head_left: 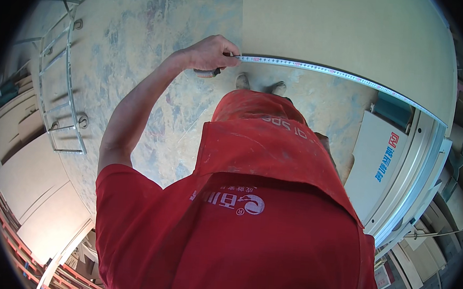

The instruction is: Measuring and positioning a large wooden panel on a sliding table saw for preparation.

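Note:
My left hand [214,52] is closed, thumb and fingers pinching the blade of a tape measure. The tape measure's dark case [208,72] shows just beneath that hand, partly covered by it. From the fingers the white blade [321,69] runs to the right along the near edge of a large pale board [350,27], as far as the machine's edge. The fingers sit at the board's left corner. My right hand does not show; the red apron [274,142] and shirt fill the lower middle.
A machine with a white panel and metal rail [381,164] stands on the right under the board. At the left is a metal rack on castors [68,76]. Pale panels [33,180] are stacked at lower left. My shoes [243,81] stand on the dusty floor [160,103].

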Demonstrator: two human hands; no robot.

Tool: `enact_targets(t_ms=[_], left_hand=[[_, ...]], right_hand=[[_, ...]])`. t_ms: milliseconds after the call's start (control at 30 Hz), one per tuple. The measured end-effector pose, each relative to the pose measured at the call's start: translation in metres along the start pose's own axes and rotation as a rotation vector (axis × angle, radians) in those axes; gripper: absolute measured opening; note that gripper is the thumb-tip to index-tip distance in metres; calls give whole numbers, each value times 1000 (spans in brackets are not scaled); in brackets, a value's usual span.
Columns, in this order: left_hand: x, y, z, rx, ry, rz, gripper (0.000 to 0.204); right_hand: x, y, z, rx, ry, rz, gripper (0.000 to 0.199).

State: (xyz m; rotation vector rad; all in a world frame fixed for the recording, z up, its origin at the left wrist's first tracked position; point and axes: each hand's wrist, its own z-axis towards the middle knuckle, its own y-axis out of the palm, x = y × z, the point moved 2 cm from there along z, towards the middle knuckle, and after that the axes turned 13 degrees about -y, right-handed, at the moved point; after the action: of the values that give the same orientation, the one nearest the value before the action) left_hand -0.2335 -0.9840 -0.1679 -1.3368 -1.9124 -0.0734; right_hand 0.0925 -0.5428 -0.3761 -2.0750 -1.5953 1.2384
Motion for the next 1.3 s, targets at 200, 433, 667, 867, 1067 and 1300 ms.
enact_targets(t_ms=[200, 433, 667, 867, 1067, 1300], left_hand=[[2, -15, 21, -15, 119, -16, 17], [19, 9, -10, -219, -42, -60, 23], [30, 82, 1, -362, -69, -173, 27], [83, 109, 35, -417, 46, -352, 33], [134, 99, 39, -304, -123, -279, 33], [182, 101, 74, 123, -24, -244, 33]], right_hand=[[55, 21, 5, -34, -87, -329, 32], [-62, -116, 14, 376, 324, 1015, 66], [-52, -282, 9, 1300, -153, 1733, 45], [-41, -337, -8, 1453, -40, 1423, 34], [-44, -322, 37, 1154, -190, 1565, 31], [-42, -283, 56, 718, -257, 1461, 34]])
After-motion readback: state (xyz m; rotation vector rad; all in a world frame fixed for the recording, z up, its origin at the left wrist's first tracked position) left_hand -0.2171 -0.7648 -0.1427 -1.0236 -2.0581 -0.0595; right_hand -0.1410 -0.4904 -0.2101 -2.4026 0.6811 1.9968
